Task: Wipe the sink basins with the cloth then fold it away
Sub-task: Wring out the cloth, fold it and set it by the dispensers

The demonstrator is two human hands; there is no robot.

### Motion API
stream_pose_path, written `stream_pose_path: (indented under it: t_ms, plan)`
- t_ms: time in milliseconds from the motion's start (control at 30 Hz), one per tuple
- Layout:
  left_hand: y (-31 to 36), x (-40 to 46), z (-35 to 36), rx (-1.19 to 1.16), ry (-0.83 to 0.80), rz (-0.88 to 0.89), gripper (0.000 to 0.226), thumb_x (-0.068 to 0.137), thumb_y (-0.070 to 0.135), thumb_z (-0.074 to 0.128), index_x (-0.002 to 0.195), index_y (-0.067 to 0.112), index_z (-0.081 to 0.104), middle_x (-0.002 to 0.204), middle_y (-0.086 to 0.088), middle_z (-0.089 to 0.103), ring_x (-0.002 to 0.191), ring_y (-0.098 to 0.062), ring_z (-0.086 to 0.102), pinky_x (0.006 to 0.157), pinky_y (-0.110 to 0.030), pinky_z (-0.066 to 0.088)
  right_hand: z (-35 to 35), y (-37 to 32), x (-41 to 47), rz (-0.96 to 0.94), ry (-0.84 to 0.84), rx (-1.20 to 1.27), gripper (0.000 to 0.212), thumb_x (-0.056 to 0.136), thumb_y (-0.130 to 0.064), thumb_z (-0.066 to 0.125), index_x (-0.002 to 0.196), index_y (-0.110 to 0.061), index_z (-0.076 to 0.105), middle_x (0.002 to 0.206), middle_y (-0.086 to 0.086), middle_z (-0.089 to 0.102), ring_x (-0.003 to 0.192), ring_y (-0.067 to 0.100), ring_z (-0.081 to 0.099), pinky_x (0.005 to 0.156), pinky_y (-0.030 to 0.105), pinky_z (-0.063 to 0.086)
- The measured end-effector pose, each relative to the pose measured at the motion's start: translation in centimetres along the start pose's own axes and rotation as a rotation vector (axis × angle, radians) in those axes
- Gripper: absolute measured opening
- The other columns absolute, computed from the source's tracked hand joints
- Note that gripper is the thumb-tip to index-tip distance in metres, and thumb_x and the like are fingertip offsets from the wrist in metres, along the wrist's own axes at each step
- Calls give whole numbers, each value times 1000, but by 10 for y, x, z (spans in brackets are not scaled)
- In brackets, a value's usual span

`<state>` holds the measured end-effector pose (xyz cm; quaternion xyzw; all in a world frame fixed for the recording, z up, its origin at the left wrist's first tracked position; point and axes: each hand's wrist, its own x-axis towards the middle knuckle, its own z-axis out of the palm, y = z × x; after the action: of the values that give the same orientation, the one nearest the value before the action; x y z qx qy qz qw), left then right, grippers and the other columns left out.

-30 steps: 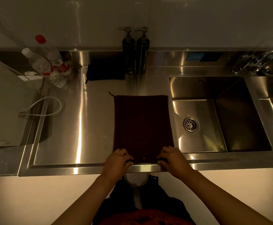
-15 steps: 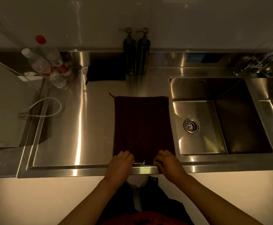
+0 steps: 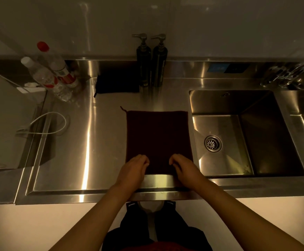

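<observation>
Pinching the cloth (image 3: pixel 157 140) near edge, your curled left fingers (image 3: pixel 145 161) and right fingers (image 3: pixel 173 162) crept forward from the table (image 3: pixel 71 160) lip; folding had begun.

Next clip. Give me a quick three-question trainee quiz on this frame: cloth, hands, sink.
1. True or false: the dark cloth lies inside the sink basin.
2. Which part of the cloth do the left hand and right hand grip? A) far edge B) near edge C) side edges
3. Fill in: two dark ____ bottles stand against the wall behind the cloth.

Key: 1 false, it lies flat on the counter left of the basin; 2 B; 3 pump.
</observation>
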<state>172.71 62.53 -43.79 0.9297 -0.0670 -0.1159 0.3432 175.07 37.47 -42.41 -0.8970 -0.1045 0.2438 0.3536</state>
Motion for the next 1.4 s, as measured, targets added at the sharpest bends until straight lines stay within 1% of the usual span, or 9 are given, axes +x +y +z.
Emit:
stream_pose_path:
  t_ms: [100,267,400,533,633,767,967,1200,1400]
  plan:
    - [-4,19,-5,-5,-18,3,9,105,24,52,104,24,60,99,8,60,85,-9,55,73,-31,49,-12,-4,16,-7,-59,4,26,98,-3,53,99,-25,67,108,-7,55,96,7,57,85,27,50]
    - [-11,49,-11,19,3,6,6,103,27,54,99,31,56,93,11,62,79,-7,55,66,-28,43,-31,-7,39,-38,-28,-8,21,93,-1,65,105,-14,76,112,-3,63,105,11,62,96,23,50]
    - [-14,77,-20,50,20,14,5,102,28,55,98,30,57,93,9,64,79,-11,59,66,-31,46,-47,-10,63,-69,12,-42,24,93,-1,66,109,-14,77,114,-2,70,108,12,65,94,14,46]
    - [-15,108,-31,72,25,29,6,103,27,54,99,26,58,95,8,63,82,-13,59,69,-36,49,-62,-17,87,-44,54,-31,42,94,-2,64,130,-22,68,120,-4,71,112,3,61,96,11,43]
    - [-19,133,-40,69,22,44,7,104,27,53,98,26,57,95,8,62,81,-13,59,70,-37,50,-76,-21,108,-24,81,-14,44,95,-3,63,134,-23,65,117,-3,73,111,9,66,98,17,48]
    - [-21,165,-51,58,20,50,9,104,26,53,96,26,57,95,8,62,81,-12,59,70,-35,49,-94,-23,140,-42,130,-37,36,95,-3,64,126,-19,71,120,-3,73,109,6,66,89,-1,40]
    - [-29,205,-64,40,-9,48,15,107,26,49,97,22,60,94,7,64,82,-11,59,66,-28,40,-112,-25,181,-59,135,-72,32,94,-3,64,121,-16,74,116,2,75,109,16,69,102,33,52]
    - [-41,232,-63,52,-46,-14,16,105,21,50,96,18,63,97,3,66,87,-16,61,72,-33,47,-107,-13,210,19,93,-112,29,95,-5,64,121,-14,73,118,5,74,113,20,67,103,36,51]
    - [-43,239,-55,51,-4,-7,16,105,25,52,96,20,64,98,3,66,89,-14,60,76,-37,50,-97,-3,215,47,172,-101,21,96,-16,65,116,-17,73,113,1,73,109,21,66,97,44,53]
